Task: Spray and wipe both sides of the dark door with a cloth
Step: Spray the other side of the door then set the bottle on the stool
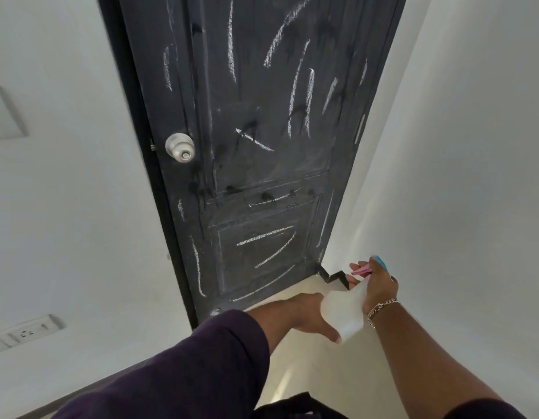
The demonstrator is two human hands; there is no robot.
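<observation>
Translucent white plastic spray bottle [345, 309], at five o'clock below the chalk-streaked dark panelled door [256, 140], looks light and slick; right hand [375, 285] grips its neck, left hand [307, 313] flat-fingered beneath.

Left hand [310, 316] outstretched with straight fingers; right hand [377, 285] curled around a held bottle [343, 313].

The matt black panelled door [262, 164] carries dusty white chalk streaks and darker wet blotches. Its round knob [180, 147] is brushed silver metal. The translucent white plastic spray bottle [345, 309] looks smooth; the chain bracelet [380, 308] glints like metal.
</observation>
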